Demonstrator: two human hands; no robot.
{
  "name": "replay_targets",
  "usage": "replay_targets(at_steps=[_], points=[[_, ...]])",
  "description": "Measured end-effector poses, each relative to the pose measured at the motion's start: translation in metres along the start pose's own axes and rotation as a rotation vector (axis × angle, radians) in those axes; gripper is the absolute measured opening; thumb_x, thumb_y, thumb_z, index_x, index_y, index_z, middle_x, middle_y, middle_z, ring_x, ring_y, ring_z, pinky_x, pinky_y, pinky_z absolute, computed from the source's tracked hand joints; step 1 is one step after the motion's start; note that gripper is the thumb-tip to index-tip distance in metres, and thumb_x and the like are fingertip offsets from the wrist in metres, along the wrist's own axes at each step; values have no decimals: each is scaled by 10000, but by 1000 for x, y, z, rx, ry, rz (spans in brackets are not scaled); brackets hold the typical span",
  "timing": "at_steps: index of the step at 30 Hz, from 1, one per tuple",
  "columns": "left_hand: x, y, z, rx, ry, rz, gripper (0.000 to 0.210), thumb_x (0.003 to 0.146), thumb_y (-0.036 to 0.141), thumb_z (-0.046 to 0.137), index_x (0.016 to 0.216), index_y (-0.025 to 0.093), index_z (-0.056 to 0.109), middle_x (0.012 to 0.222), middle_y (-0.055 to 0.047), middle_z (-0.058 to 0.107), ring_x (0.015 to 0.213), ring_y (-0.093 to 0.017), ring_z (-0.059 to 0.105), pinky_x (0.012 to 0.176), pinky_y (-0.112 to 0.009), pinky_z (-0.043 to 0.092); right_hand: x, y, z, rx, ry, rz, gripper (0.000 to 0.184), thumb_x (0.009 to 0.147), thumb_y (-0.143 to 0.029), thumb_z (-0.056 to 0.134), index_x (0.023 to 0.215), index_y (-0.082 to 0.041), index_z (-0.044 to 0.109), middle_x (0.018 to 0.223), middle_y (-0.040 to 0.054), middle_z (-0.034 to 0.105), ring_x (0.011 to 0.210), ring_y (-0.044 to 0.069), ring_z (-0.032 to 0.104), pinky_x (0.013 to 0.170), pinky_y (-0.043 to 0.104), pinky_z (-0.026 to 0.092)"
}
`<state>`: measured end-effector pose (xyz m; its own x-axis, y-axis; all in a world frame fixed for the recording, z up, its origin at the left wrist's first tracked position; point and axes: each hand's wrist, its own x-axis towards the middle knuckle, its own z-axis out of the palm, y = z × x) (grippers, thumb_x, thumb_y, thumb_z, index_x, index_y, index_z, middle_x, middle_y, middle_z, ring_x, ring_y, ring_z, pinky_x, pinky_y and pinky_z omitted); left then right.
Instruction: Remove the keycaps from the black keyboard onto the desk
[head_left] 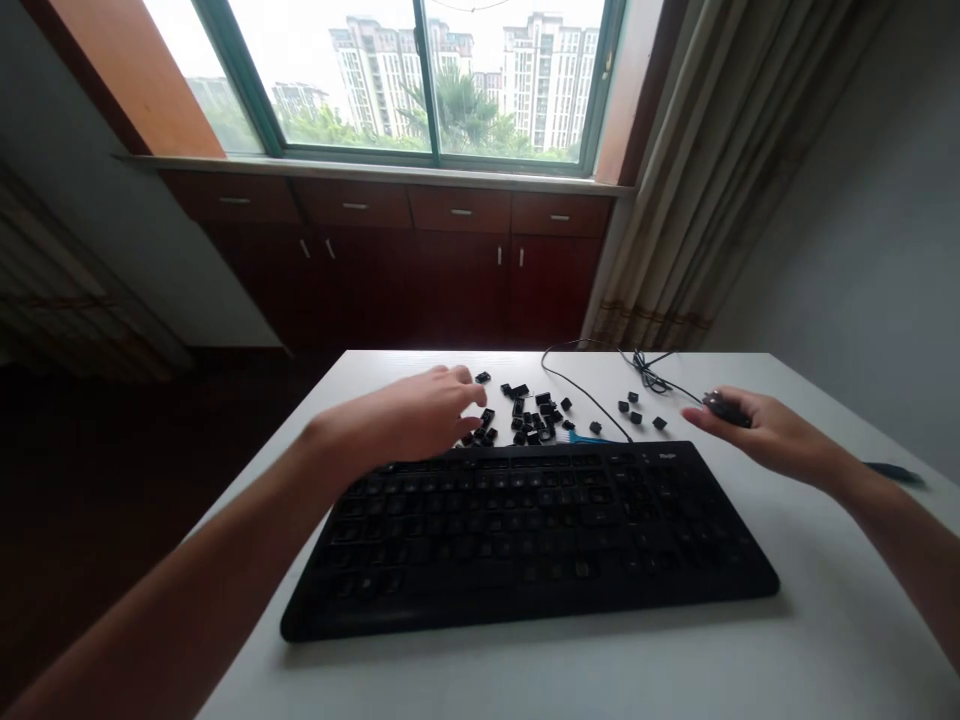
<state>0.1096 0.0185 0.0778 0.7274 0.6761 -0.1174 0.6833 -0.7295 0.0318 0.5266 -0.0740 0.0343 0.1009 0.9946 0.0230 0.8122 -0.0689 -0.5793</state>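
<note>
A black keyboard (510,530) lies across the white table, with some keycaps off and bare spots among its keys. My left hand (427,410) reaches over its far left edge, fingers bent and apart, close to a scatter of loose black keycaps (536,420); nothing shows in its grasp. At the right, my right hand (757,430) closes around a small dark object (726,408), its kind unclear. The keyboard's black cable (651,372) loops behind the keycaps and runs up to this hand. A blue tool (585,437), perhaps a brush, rests against the keyboard's far edge.
Several more keycaps (634,405) sit right of the main scatter. A dark slim item (892,472) lies near the right edge of the white table (525,665). Beyond stand red-brown cabinets (420,280) under a window, with a curtain (690,180) to the right.
</note>
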Motion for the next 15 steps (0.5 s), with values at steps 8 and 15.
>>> replay_targets(at_steps=[8,15], points=[[10,-59,16,-161,-129,32,333,960,405,531,1221,249,667,1238,-72,645,895,-179,636,793,-263,477,20,-115,14,-16,-65,-246,532,899,-733,488,746,-223,497,660,-8,509,571,142,449,520,287,335],[3,-83,11,-159,-47,6,346,906,391,586,1228,296,668,1220,-47,678,956,-195,645,806,-254,477,32,-175,83,-407,-160,-450,303,975,-501,511,968,-235,655,859,41,707,713,181,598,601,286,348]])
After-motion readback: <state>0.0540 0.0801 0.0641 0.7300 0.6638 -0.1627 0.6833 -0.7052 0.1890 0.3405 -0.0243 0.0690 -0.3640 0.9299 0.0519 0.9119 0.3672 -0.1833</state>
